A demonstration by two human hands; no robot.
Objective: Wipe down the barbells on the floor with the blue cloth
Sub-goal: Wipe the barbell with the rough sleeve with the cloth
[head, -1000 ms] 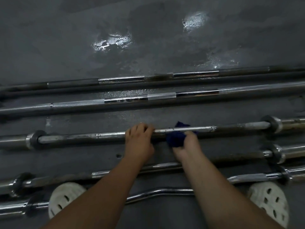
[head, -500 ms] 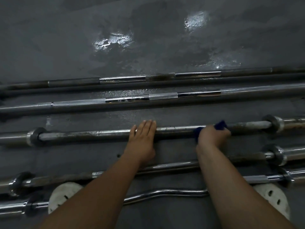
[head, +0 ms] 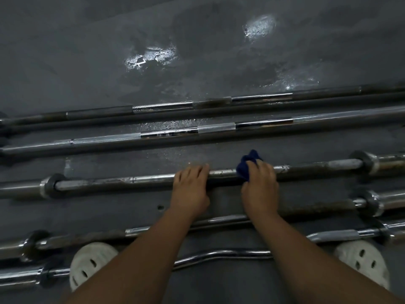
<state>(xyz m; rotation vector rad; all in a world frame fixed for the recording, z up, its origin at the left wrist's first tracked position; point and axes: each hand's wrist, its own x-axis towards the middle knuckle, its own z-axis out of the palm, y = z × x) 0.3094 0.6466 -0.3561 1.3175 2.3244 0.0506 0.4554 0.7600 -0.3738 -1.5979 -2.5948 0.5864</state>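
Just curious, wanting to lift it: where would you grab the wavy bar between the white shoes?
Probably the middle stretch of the wavy bar, from above, palm down: it lies flat on the floor, and that part runs straight and bare.

Dim in here, the dark grey floor (head: pixel 76 51) looks mottled and damp, with two bright patches of reflected light (head: pixel 149 59) glaring off its far side and a fainter sheen (head: pixel 295 77) further right.
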